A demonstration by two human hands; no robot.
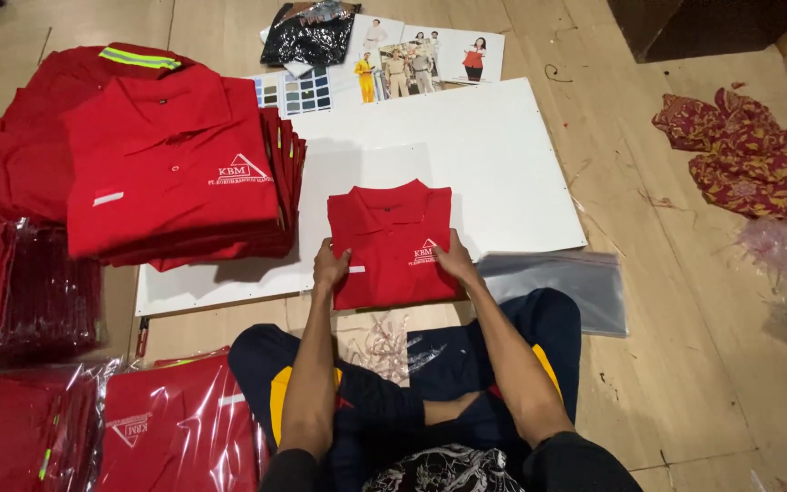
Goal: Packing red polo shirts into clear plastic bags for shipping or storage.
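Note:
A folded red polo shirt (392, 239) with a white chest emblem lies on a white board (494, 155) in front of me. My left hand (329, 266) presses on its left edge, fingers closed over the fabric. My right hand (454, 258) grips the right edge the same way. The collar points away from me. My crossed legs in dark blue and yellow trousers (430, 364) sit just below the shirt.
A stack of unfolded red polos (170, 169) lies at the left on the board. Bagged red shirts (175, 424) sit at the lower left. Clear plastic bags (567, 282) lie right of my knee. Photo sheets (421, 55), a black bag, and patterned red cloth (740, 150) lie on the wooden floor.

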